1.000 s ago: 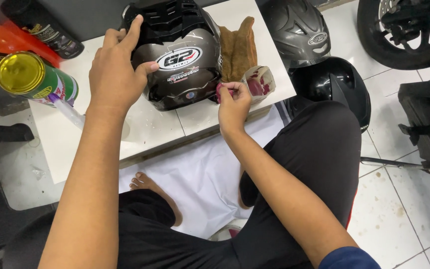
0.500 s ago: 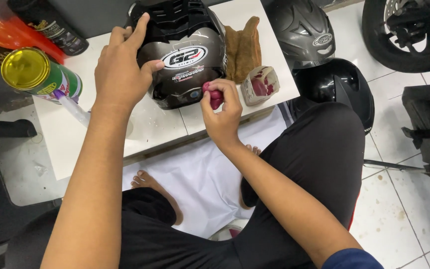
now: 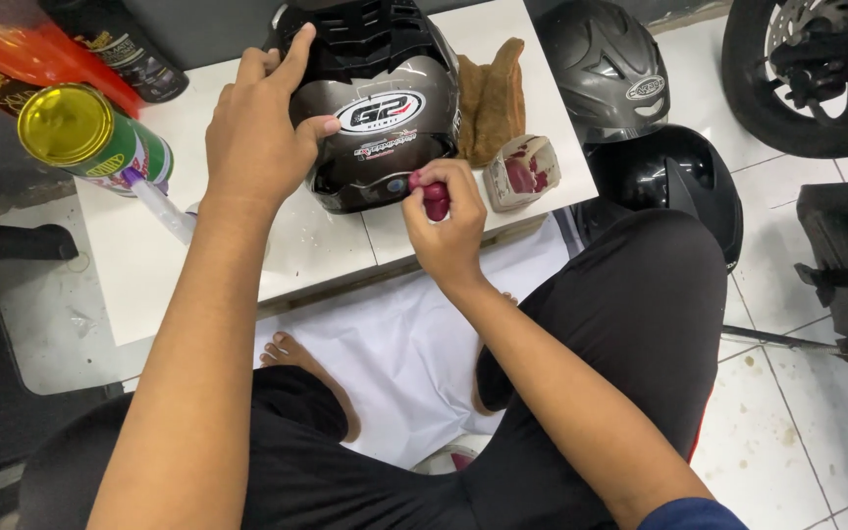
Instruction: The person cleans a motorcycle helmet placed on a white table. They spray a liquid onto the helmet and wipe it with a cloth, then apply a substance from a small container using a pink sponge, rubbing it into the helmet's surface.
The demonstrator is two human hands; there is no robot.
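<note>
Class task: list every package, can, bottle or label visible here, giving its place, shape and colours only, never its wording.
Can: table's left edge, on its side, green body, yellow lid.
Dark bottle: top left, black with gold print.
Orange-red package: top left corner, glossy.
Helmet decal: white oval on the helmet under the left hand.

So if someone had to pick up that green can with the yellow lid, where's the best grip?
Around the green can's round body, coming from above: it lies tilted on the white table, lid end toward the camera, side exposed. Avoid the nozzle end. The left hand is nearest, now resting on the helmet.
</note>
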